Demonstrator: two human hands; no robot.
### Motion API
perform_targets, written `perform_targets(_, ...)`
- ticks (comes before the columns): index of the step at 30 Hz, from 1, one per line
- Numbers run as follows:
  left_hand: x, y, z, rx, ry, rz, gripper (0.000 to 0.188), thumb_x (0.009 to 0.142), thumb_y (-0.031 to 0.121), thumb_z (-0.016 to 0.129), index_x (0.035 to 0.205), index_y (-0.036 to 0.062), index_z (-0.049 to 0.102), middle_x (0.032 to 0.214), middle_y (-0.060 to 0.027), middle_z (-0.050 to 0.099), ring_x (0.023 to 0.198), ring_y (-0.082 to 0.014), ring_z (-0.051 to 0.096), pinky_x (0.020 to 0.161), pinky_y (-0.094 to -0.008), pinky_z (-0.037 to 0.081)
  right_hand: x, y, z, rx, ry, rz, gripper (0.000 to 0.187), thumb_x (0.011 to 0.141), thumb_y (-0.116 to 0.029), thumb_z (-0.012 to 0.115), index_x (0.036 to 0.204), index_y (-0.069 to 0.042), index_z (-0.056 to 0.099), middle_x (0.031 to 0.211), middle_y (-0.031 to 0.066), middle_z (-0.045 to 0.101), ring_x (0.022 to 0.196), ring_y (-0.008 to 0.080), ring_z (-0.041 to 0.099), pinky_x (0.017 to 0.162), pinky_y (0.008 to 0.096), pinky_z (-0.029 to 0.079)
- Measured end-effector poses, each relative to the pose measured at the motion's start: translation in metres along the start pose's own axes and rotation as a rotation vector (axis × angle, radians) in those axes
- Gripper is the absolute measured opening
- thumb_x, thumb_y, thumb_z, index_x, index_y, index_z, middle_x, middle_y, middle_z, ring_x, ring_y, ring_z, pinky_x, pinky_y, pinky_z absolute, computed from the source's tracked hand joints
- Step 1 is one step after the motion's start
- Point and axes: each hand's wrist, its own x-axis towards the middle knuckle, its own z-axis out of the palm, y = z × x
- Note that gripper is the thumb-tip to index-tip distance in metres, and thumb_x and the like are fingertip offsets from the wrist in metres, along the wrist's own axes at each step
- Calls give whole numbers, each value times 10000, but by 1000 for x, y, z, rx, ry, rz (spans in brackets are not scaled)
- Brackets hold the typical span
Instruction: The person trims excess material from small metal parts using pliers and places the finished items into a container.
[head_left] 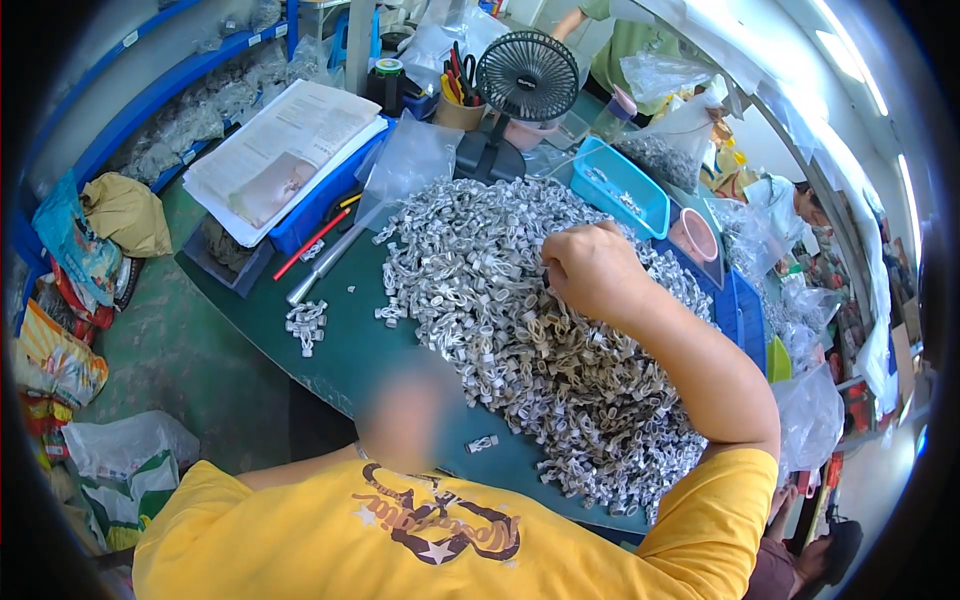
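Observation:
A big heap of small silver-grey metal pieces (480, 270), many of them loop-shaped, covers much of the green table (370, 345). Over the upper part of this heap is my right hand (590, 265), its fingers curled closed. Whatever lies inside the fingers, if anything, is hidden. My left forearm reaches inward at the lower left and passes behind a blurred patch, so my left hand does not show. A small cluster of the same pieces (307, 326) lies apart on the left, and a single piece (482, 443) rests near the table's front edge.
Behind the heap stand a black fan (527, 78) and a light-blue basket (622, 190). Papers (285, 150) top a blue bin at left, beside a red pen (310, 245) and a silver rod-like tool (330, 260). Blue trays (738, 310) border the right. Other people are farther off.

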Motion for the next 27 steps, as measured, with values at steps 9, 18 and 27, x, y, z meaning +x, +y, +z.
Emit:
perform_targets(9,1,2,2,1,85,58,143,682,7,575,818,50,591,953,-89,652,1003,-262,592,1006,-475,269,1,9,15,-13,34,-78,96,769,-103,528,834,-73,592,807,99,621,807,281,611,800,442,411)
perform_targets(18,-4,-4,10,61,155,47,144,677,11,575,812,56,599,949,-87,651,1001,-262,591,995,-477,291,0,30,17,344,159,-54,178,832,-219,552,845,-60,628,830,141,623,802,326,606,734,432,476)
perform_targets(27,4,2,6,23,86,63,135,681,4,573,803,59,597,946,-88,651,1007,-263,588,993,-488,290,11,8,22,193,-79,-68,275,831,-283,539,756,-36,634,754,161,635,748,340,620,690,430,494)
